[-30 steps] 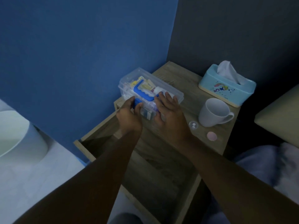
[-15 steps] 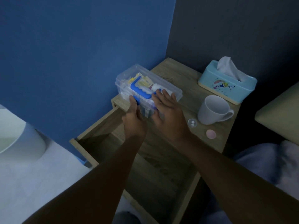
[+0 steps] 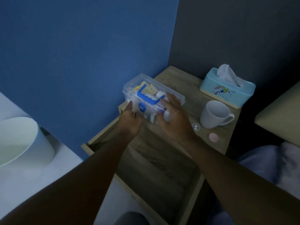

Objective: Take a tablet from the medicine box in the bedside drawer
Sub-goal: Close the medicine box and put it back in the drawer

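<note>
The clear plastic medicine box (image 3: 146, 88), with a blue handle and a blue front latch (image 3: 142, 106), sits at the front left of the bedside table top (image 3: 183, 88), just above the open drawer (image 3: 155, 161). My left hand (image 3: 129, 122) grips the box's near left corner. Against its near right end presses my right hand (image 3: 174, 117), fingers spread, with the palm over a white bottle inside. The lid looks closed. A small clear cap (image 3: 196, 127) holding white tablets lies beside the mug.
A white mug (image 3: 214, 116) and a pale blue tissue box (image 3: 227, 93) stand on the right of the table top. A pink round lid (image 3: 213, 137) lies near its front edge. Blue wall on the left, white bin (image 3: 19, 143) lower left, bed at right.
My left hand has moved off the blue latch to the box's left corner, so the latch now shows. My right hand has slid from the lid down to the box's right end.
</note>
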A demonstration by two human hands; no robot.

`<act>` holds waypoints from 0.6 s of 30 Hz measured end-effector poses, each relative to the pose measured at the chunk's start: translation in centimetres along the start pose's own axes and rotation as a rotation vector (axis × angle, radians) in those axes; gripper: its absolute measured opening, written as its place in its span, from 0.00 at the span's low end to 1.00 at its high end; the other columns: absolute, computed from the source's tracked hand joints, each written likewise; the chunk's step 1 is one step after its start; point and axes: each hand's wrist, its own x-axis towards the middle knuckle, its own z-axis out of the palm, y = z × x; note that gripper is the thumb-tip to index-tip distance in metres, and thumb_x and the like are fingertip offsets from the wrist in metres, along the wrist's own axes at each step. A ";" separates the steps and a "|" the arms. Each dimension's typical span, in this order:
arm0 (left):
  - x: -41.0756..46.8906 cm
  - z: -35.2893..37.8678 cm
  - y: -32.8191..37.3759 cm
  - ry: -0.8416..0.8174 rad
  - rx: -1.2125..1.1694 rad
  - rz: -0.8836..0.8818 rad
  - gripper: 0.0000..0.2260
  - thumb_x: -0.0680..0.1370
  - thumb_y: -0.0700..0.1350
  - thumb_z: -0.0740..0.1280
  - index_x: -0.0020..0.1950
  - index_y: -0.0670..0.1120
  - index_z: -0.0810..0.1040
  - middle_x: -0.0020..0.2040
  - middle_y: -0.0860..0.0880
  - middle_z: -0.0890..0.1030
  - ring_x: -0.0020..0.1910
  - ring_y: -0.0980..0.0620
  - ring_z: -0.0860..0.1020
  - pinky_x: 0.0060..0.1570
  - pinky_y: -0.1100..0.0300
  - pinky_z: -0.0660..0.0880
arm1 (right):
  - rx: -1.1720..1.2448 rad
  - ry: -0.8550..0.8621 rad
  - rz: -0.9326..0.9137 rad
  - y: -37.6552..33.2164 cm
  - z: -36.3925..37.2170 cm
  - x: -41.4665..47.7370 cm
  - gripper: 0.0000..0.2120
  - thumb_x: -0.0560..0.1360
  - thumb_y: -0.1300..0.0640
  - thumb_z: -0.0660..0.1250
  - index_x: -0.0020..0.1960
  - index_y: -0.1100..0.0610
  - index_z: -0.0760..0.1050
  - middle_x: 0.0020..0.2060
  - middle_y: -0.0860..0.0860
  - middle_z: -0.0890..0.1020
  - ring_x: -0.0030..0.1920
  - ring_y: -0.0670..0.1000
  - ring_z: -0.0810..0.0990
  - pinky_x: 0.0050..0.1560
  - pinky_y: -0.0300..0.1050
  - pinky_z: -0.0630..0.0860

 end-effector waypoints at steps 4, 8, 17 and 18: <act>2.5 -2.2 1.2 0.106 0.094 0.040 0.22 0.80 0.47 0.61 0.75 0.45 0.67 0.69 0.41 0.76 0.67 0.42 0.75 0.67 0.55 0.70 | 0.154 0.256 0.262 -0.6 -0.5 0.9 0.26 0.79 0.48 0.66 0.74 0.53 0.65 0.71 0.53 0.72 0.70 0.50 0.71 0.63 0.42 0.72; 5.2 -2.9 2.6 0.111 0.095 -0.010 0.28 0.81 0.55 0.60 0.77 0.44 0.61 0.74 0.41 0.70 0.72 0.42 0.68 0.72 0.50 0.65 | 0.337 0.204 0.620 0.1 -1.2 2.9 0.32 0.79 0.47 0.67 0.77 0.56 0.60 0.73 0.56 0.70 0.70 0.55 0.73 0.59 0.44 0.73; 9.3 -1.8 2.0 0.048 -0.184 -0.189 0.26 0.74 0.62 0.66 0.65 0.47 0.74 0.62 0.45 0.78 0.60 0.43 0.78 0.61 0.48 0.76 | 0.504 0.137 0.798 1.5 -0.9 3.3 0.24 0.78 0.41 0.65 0.70 0.52 0.72 0.57 0.51 0.82 0.40 0.42 0.79 0.34 0.38 0.72; 9.4 -1.9 2.0 0.049 -0.236 -0.204 0.24 0.73 0.61 0.68 0.63 0.47 0.75 0.59 0.47 0.79 0.58 0.44 0.79 0.59 0.47 0.78 | 0.531 0.141 0.804 1.4 -0.9 3.3 0.24 0.79 0.41 0.65 0.69 0.53 0.72 0.57 0.51 0.83 0.41 0.44 0.81 0.36 0.39 0.75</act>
